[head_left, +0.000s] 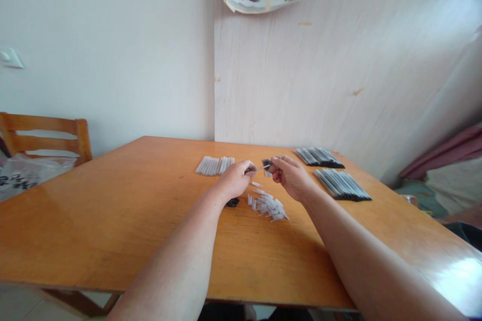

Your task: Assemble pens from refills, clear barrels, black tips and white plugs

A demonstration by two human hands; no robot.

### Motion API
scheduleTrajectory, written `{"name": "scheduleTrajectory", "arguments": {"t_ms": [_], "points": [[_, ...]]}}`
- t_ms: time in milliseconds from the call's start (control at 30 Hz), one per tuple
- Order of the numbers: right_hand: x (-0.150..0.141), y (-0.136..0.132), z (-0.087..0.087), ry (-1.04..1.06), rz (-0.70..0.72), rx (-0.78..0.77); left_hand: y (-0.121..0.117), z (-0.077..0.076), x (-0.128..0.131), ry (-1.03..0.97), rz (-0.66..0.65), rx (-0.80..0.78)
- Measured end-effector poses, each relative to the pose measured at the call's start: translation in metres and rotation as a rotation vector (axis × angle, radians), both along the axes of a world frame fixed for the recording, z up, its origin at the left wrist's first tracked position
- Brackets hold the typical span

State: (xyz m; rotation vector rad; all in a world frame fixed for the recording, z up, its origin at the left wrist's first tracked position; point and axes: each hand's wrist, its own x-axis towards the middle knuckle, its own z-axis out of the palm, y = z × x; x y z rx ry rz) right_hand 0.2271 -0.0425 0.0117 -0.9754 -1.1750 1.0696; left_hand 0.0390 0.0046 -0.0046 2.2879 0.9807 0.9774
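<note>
My left hand [237, 177] and my right hand [289, 173] are raised over the table, close together, each in a pinch. Between the fingertips runs a small, thin whitish stick [265, 166], with both hands closed on its ends; what lies inside the fingers is hidden. Under the hands lies a loose pile of short translucent white tube pieces [270, 205]. A small black clump [233, 202] shows beside my left wrist. Just behind the right fingers is a small dark-and-white bundle [267, 163], partly covered.
On the wooden table [113, 220], a row of whitish tubes [214, 165] lies behind my left hand. Two rows of grey tubes with black ends, one far [319, 156] and one nearer [342, 184], lie at right. A chair [45, 133] with a plastic bag [32, 173] stands left.
</note>
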Motion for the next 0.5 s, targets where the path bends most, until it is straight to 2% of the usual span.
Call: {"name": "scheduleTrajectory", "arguments": {"t_ms": [133, 233, 367, 500], "points": [[0.006, 0.004, -0.003, 0.007, -0.049, -0.043, 0.004, -0.003, -0.001, -0.025, 0.012, -0.009], [0.006, 0.003, -0.004, -0.101, -0.084, -0.044, 0.006, -0.002, -0.004, -0.037, 0.025, 0.002], [-0.004, -0.002, -0.006, -0.399, -0.065, 0.02, 0.01, 0.0, -0.01, -0.06, 0.095, 0.012], [-0.022, -0.006, -0.014, -0.797, 0.041, 0.193, 0.013, 0.002, -0.014, -0.085, 0.146, 0.024]]}}
